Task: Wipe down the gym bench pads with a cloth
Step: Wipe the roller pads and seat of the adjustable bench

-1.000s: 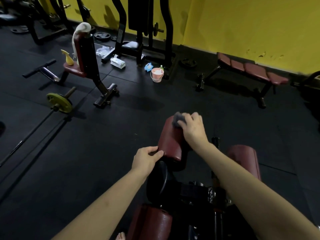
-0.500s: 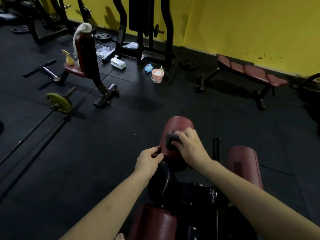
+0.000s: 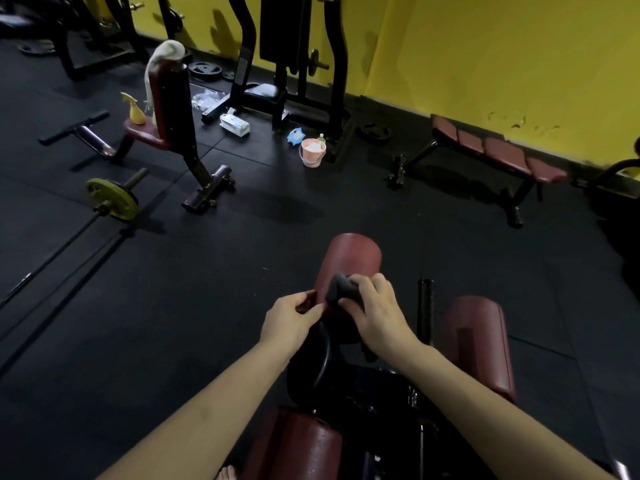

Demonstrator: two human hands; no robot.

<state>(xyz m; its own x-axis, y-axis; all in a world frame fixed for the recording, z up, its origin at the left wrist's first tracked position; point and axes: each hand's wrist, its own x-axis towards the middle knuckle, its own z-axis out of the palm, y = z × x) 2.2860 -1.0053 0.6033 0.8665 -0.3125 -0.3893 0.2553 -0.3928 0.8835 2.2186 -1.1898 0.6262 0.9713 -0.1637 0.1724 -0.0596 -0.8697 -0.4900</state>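
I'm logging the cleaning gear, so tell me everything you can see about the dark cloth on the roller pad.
The cloth is small, dark grey and bunched into a wad, soft fabric by its look. The right hand grips it, fingers curled over it, pressing it against the near part of the maroon roller pad, which looks like vinyl. The left hand holds the pad's near left edge, beside the cloth. Part of the cloth is hidden under the fingers; whether it is damp cannot be told.
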